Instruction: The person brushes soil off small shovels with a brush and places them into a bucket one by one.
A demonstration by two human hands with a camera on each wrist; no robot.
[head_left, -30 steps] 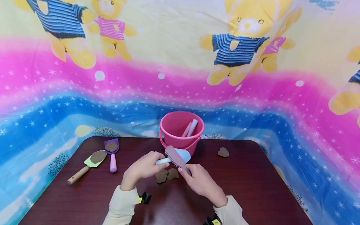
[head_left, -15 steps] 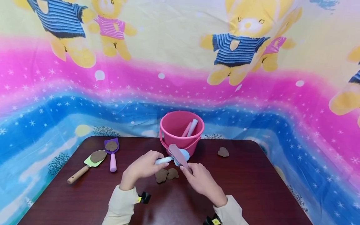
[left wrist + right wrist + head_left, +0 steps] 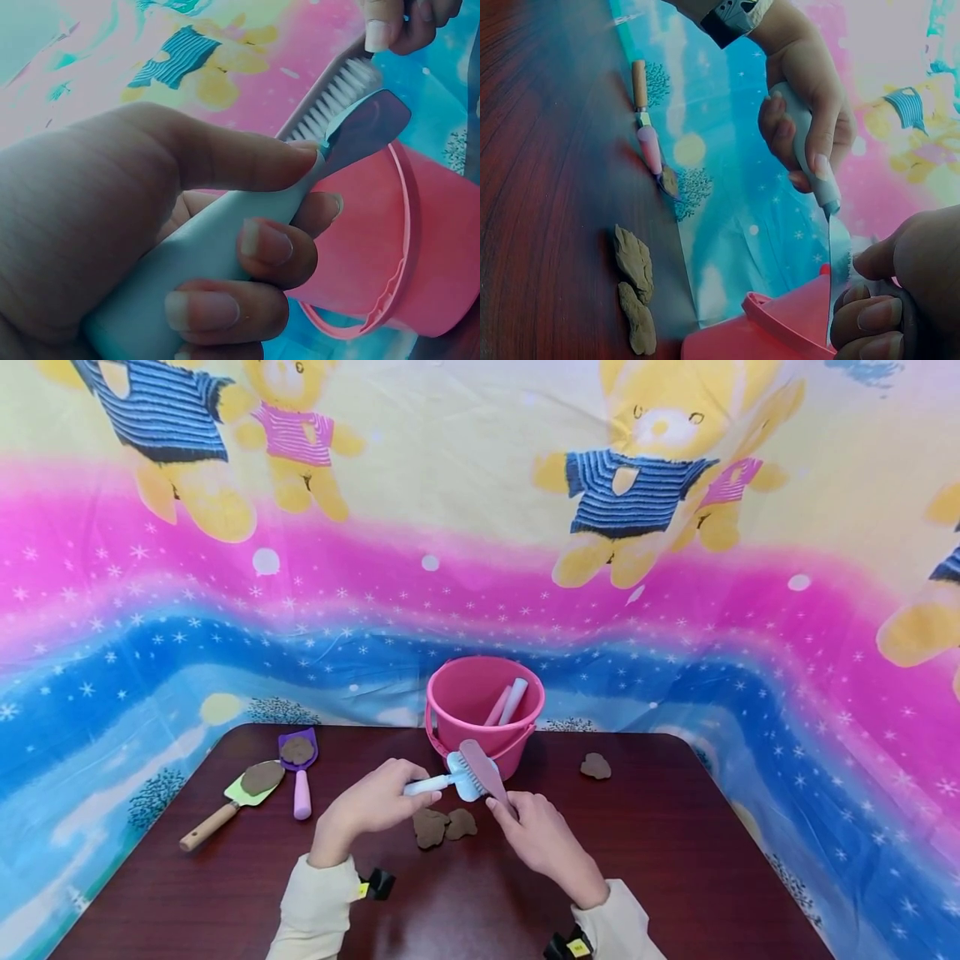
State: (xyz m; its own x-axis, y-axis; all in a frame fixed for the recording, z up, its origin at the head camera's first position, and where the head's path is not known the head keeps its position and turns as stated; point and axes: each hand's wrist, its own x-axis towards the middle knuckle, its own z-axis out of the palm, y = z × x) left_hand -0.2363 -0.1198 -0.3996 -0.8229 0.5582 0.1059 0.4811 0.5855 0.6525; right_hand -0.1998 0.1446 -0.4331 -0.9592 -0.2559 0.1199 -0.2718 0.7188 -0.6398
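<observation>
My left hand [image 3: 378,800] grips the pale handle of a small light-blue trowel [image 3: 463,783], thumb along the top and fingers wrapped beneath, as the left wrist view shows. The trowel is held above the table, in front of the pink bucket [image 3: 468,735]. My right hand [image 3: 543,839] holds a mauve scrub brush [image 3: 480,767] by its handle. Its white bristles [image 3: 341,97] lie against or very near the trowel's blade [image 3: 375,124]; exact contact is hard to tell. Below the hands, two brown clay-like lumps [image 3: 430,829] lie on the table.
Inside the bucket stand a white handle [image 3: 513,700] and a pink one. At left lie a green trowel [image 3: 238,792] with a wooden handle and a purple shovel [image 3: 302,793], each bearing a brown lump. Another lump [image 3: 596,766] sits at right. A printed cloth hangs behind.
The left hand has drawn the trowel a little to the left. The brush has shifted slightly up and right, from near the trowel's neck to farther along its blade.
</observation>
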